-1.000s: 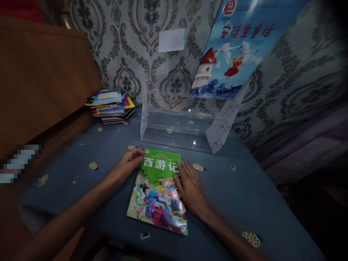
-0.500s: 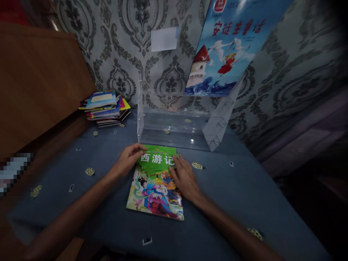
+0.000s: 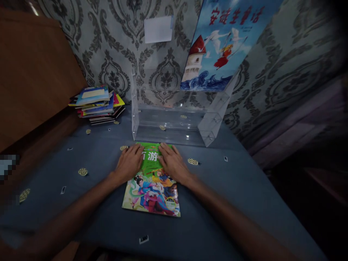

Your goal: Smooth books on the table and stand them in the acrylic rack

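Observation:
A green picture book point(image 3: 152, 192) with white characters and colourful figures on its cover lies flat on the blue tablecloth. My left hand point(image 3: 129, 161) rests palm down over its upper left edge, fingers stretched forward. Over the upper right part of the cover lies my right hand point(image 3: 172, 161), also flat with its fingers extended. Between them the hands hide some of the title. Just beyond the book stands a clear acrylic rack point(image 3: 171, 136) with stepped shelves. A blue book point(image 3: 217, 50) showing a tower and white birds stands upright at the rack's upper right.
A stack of books point(image 3: 98, 105) sits at the back left, beside a brown wooden panel point(image 3: 38, 72). Patterned wallpaper point(image 3: 114, 47) with a white paper point(image 3: 158, 29) on it rises behind the rack. The tablecloth point(image 3: 231, 195) has pineapple prints.
My left hand has moved from the book's left edge onto its cover and flattened. My right hand has shifted up and inward over the title. The camera view has moved slightly.

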Demonstrator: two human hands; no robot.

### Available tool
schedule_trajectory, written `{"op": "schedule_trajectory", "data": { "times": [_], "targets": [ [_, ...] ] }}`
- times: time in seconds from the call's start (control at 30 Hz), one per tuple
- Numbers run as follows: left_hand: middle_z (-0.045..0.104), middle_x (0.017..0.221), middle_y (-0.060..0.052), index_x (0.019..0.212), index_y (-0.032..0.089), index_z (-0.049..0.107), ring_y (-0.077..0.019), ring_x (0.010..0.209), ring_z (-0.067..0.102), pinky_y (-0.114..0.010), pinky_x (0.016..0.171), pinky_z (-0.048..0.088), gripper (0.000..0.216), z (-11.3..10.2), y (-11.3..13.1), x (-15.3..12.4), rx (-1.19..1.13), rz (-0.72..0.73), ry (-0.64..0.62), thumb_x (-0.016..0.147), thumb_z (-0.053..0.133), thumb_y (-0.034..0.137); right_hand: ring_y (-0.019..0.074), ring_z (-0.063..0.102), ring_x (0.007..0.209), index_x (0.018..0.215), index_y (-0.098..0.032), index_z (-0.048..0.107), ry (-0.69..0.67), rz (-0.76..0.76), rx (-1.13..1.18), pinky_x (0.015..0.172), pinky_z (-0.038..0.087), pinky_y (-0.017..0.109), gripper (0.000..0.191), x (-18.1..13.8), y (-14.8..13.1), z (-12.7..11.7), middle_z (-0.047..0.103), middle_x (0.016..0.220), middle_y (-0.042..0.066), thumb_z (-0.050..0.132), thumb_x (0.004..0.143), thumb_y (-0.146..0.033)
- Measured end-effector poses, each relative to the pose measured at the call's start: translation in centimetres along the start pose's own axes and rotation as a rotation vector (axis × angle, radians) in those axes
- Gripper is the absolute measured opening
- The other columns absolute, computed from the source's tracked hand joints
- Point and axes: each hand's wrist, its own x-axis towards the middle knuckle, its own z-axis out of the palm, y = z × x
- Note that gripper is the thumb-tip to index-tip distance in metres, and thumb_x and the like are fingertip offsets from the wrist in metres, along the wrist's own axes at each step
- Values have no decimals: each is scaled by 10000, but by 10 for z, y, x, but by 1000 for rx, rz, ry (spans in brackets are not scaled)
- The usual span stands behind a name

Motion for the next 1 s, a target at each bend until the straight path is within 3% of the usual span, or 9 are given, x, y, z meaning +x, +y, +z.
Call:
{"op": "schedule_trajectory", "data": {
  "times": [0.17, 0.33, 0.47, 0.63, 0.77, 1.0],
  "targets": [
    [595, 1406, -186, 1328, 144, 594, -338, 1302, 562, -561, 1104, 407, 386, -5, 0, 2, 5, 17, -26, 1003, 397, 214, 254, 436, 1447, 1424, -140, 560, 53, 39, 196, 1216, 282, 554, 465, -13, 42, 0, 510, 1518, 151, 396, 1004, -249],
    [548, 1467, -192, 1371, 125, 564, -336, 1368, 515, -572, 1160, 352, 423, -3, -1, 10, -17, 87, -75, 1033, 388, 310, 257, 538, 1366, 1341, -242, 653, 110, 13, 465, 1160, 396, 535, 416, -9, 64, 5, 600, 1445, 85, 450, 980, -268],
    [451, 1570, -141, 1463, 138, 480, -267, 1480, 391, -473, 1211, 311, 497, 4, 8, 29, -60, 252, -174, 1053, 366, 394, 235, 614, 1281, 1363, -273, 634, 154, 40, 575, 1119, 463, 487, 421, -4, 73, 11, 666, 1373, 50, 448, 988, -309],
    [408, 1601, -103, 1503, 182, 442, -216, 1519, 319, -465, 1243, 231, 510, 10, 28, 44, -159, 493, -273, 1066, 329, 420, 227, 590, 1309, 1418, -222, 577, 161, 33, 546, 1144, 439, 458, 459, -6, 74, 14, 646, 1398, 73, 410, 1016, -369],
    [433, 1588, -52, 1485, 238, 479, -193, 1515, 326, -462, 1257, 189, 470, 3, 40, 31, -245, 642, -342, 1077, 311, 399, 238, 586, 1310, 1425, -207, 563, 177, 22, 455, 1136, 439, 471, 470, -8, 69, 13, 634, 1411, 87, 413, 1020, -393],
    [572, 1477, -29, 1406, 251, 575, -190, 1492, 373, -456, 1274, 173, 403, -18, 62, -17, -424, 818, -400, 1069, 390, 370, 259, 569, 1327, 1440, -175, 538, 175, 5, 337, 1135, 430, 477, 488, -8, 60, 9, 629, 1415, 109, 439, 1016, -397]
  ]
}}
